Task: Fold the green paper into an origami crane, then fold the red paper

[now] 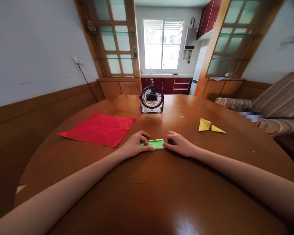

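Note:
A strip of folded green paper (157, 144) lies between my hands just above the middle of the wooden table. My left hand (136, 144) grips its left end, with thumb and fingers bent around it. At the right end, my right hand (177, 143) pinches the paper between thumb and curled fingers. The fingers hide both ends of the strip. To the left lies a creased sheet of red paper (100, 129), spread nearly flat. Off to the right sits a folded yellow paper piece (208, 125) with two pointed parts.
A small purple desk fan (152, 99) stands on the wooden table (147, 199) beyond my hands. A striped armchair (279, 101) is past the table's right edge, and a wall with a power socket (77, 60) is on the left.

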The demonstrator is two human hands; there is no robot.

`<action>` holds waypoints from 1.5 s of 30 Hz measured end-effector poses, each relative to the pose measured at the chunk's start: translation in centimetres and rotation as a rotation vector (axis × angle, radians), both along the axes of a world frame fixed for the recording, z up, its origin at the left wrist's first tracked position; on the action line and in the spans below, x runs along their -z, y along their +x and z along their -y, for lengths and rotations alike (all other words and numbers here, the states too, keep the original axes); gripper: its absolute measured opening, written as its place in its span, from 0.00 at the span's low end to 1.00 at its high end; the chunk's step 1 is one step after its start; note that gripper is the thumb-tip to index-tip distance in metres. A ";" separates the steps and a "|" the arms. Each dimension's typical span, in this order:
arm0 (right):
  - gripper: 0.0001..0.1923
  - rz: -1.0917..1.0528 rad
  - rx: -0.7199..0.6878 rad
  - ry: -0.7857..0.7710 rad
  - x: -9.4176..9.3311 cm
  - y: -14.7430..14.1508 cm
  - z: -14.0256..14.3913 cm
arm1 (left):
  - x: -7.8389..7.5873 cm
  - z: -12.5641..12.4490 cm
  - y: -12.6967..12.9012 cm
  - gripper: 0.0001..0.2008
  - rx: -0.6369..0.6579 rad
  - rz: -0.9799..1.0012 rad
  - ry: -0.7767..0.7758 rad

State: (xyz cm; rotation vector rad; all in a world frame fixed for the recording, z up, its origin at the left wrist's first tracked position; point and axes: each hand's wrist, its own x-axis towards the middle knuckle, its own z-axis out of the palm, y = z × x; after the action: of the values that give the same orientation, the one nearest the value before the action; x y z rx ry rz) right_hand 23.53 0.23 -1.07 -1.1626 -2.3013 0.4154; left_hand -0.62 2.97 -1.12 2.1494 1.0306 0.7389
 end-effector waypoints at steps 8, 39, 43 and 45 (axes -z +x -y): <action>0.10 0.033 0.020 0.001 -0.2 -0.3 0.2 | 0.0 0.1 0.3 0.16 -0.101 -0.067 0.025; 0.09 0.045 0.056 0.021 -0.2 -0.6 0.2 | -0.8 1.2 -0.3 0.19 0.422 -0.400 0.686; 0.09 0.049 0.060 0.007 -0.2 -0.6 0.3 | -0.8 1.3 -0.2 0.19 0.421 -0.442 0.737; 0.09 0.048 0.066 0.003 -0.2 -0.7 0.3 | -0.9 1.4 -0.2 0.19 0.414 -0.447 0.743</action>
State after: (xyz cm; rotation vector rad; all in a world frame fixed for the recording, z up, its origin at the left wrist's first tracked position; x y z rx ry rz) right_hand 22.87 -0.03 -0.86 -1.2561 -2.2969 0.3634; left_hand -0.85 1.58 -0.27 3.1445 0.4913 0.4829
